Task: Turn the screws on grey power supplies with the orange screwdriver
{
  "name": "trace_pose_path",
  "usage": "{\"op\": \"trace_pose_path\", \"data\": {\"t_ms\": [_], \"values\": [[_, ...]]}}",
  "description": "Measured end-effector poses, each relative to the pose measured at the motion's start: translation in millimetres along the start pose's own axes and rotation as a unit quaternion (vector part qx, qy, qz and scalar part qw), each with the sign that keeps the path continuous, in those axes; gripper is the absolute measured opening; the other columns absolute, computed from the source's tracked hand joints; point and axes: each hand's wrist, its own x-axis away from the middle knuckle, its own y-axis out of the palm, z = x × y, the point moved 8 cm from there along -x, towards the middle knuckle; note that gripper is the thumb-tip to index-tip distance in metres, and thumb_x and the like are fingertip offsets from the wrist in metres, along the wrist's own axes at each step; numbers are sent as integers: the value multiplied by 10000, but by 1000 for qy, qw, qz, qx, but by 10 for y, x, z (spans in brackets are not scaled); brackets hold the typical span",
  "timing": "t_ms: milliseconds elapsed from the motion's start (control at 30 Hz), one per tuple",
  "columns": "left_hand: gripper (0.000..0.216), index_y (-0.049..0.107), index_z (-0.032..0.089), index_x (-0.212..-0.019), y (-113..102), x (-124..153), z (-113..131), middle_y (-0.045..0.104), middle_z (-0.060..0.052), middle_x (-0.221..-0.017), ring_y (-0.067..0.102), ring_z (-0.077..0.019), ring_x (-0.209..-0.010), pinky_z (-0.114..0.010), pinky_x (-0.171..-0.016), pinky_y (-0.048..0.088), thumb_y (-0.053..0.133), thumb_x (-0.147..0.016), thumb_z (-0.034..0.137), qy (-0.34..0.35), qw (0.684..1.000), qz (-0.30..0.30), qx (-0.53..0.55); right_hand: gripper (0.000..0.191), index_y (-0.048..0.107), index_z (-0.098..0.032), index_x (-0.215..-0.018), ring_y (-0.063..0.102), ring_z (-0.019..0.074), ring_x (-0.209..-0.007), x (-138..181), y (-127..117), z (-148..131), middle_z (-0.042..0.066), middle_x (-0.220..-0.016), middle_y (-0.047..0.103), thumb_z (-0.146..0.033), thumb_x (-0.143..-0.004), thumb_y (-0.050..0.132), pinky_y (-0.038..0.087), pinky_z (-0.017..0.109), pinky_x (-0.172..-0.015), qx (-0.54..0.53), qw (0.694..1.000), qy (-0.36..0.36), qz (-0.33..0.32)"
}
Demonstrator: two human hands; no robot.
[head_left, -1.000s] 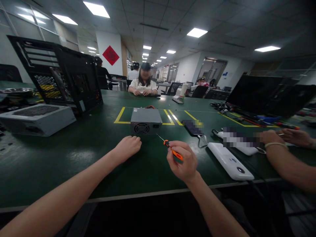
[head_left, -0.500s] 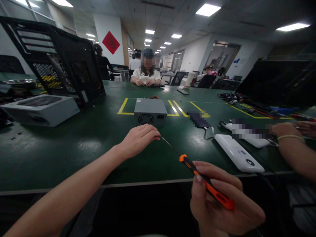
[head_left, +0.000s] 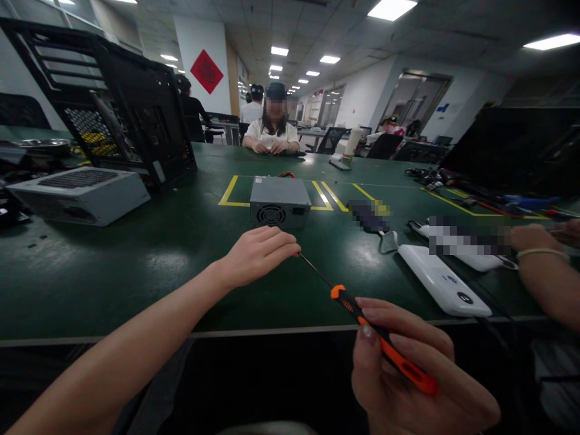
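Note:
My right hand (head_left: 417, 374) is closed around the orange and black handle of a thin screwdriver (head_left: 362, 314), low at the near edge of the green table (head_left: 136, 266). The metal shaft runs up and left to my left hand (head_left: 260, 252), whose fingers pinch together at the tip of the shaft. What, if anything, sits between those fingertips is too small to see. A grey power supply box (head_left: 278, 199) with a round fan grille stands just beyond my left hand, inside yellow tape lines.
A black open computer case (head_left: 118, 109) and a grey flat unit (head_left: 81, 193) stand at the left. A white device (head_left: 441, 281) with a cable lies at the right. A co-worker's forearm (head_left: 544, 272) rests at the far right. Another person (head_left: 272, 130) sits across the table.
My right hand pulled back toward me and down with the screwdriver. My left hand moved right from a loose fist on the table and closed on the shaft tip.

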Motion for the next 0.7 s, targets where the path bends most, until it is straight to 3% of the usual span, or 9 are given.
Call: {"op": "trace_pose_path", "data": {"t_ms": [67,200,333,467,567,633,700], "values": [[133,537,130,-1002,-6,9,30,660,-51,-918,574,-120,-771,-234,-666,444,444,-907,137,24,999,-5,-32,288,555,-173,-880,664,148,-788,-5,46,45,28,-901,655,28,-683,613,589,269,-626,-15,999,21,-29],[159,548,130,-972,67,67,51,670,-38,-906,584,-120,-776,-237,-672,439,397,-923,132,72,993,-28,-85,338,521,-173,-992,646,180,-937,30,226,157,79,-1043,640,-2,-717,617,588,311,-743,-40,985,73,-152],[203,559,143,-985,290,86,-76,663,-38,-942,576,-122,-788,-241,-661,436,362,-935,146,59,991,-63,-99,381,519,-130,-1076,635,178,-996,72,350,135,131,-1106,634,18,-734,599,558,278,-822,5,975,-24,-219],[209,547,157,-1068,562,-7,-292,636,-56,-1030,566,-144,-867,-263,-729,448,391,-931,186,-6,994,-81,-73,317,551,-123,-1021,649,166,-972,65,431,272,143,-1079,657,-12,-735,628,541,236,-824,70,970,-101,-211],[284,492,161,-1186,681,-82,-426,610,-80,-1087,559,-166,-946,-301,-809,456,453,-911,223,-72,996,-47,-26,273,548,-149,-1011,658,146,-944,8,485,465,118,-1058,672,-48,-765,609,537,223,-810,108,965,-120,-206],[274,508,163,-1160,747,-80,-552,605,-82,-1066,561,-176,-963,-315,-824,459,487,-893,221,-156,987,-18,22,246,546,-170,-1008,663,136,-923,-45,515,597,100,-1053,677,-74,-786,587,538,217,-784,130,961,-131,-207],[196,556,163,-1063,863,-18,-711,608,-71,-1014,576,-173,-927,-309,-797,466,495,-881,204,-269,959,-4,93,227,545,-183,-1005,666,135,-912,-91,557,713,90,-1064,675,-96,-798,570,537,221,-769,146,953,-153,-217]]}}
